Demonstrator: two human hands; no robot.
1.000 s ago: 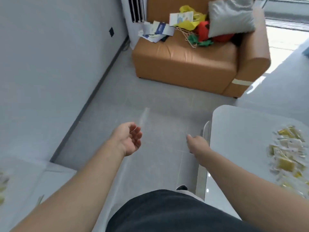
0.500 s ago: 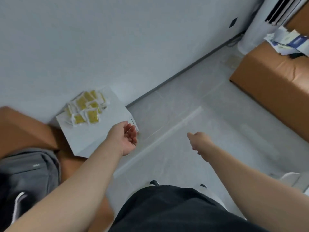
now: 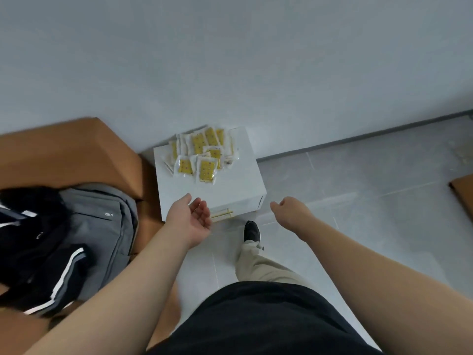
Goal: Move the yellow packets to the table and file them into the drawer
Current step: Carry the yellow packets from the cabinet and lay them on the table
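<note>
Several yellow packets (image 3: 202,155) in clear wrappers lie in a loose pile on the far half of a small white cabinet (image 3: 238,185) against the wall. My left hand (image 3: 190,220) hovers palm-up over the cabinet's near edge, fingers apart and empty. My right hand (image 3: 291,210) hangs just right of the cabinet's front corner, fingers loosely curled with nothing in them. On the cabinet's front, a gold handle (image 3: 221,213) of a drawer shows just below my left hand.
An orange sofa (image 3: 76,152) stands left of the cabinet, with a grey backpack (image 3: 102,226) and dark clothing (image 3: 33,242) on it. My foot (image 3: 252,230) is on the grey tiled floor (image 3: 358,188) before the cabinet. Another orange edge (image 3: 463,198) shows far right.
My view has swung left from the orange armchair and white table to the white cabinet with the packets. The cabinet now lies straight ahead and closer. Both hands stay empty.
</note>
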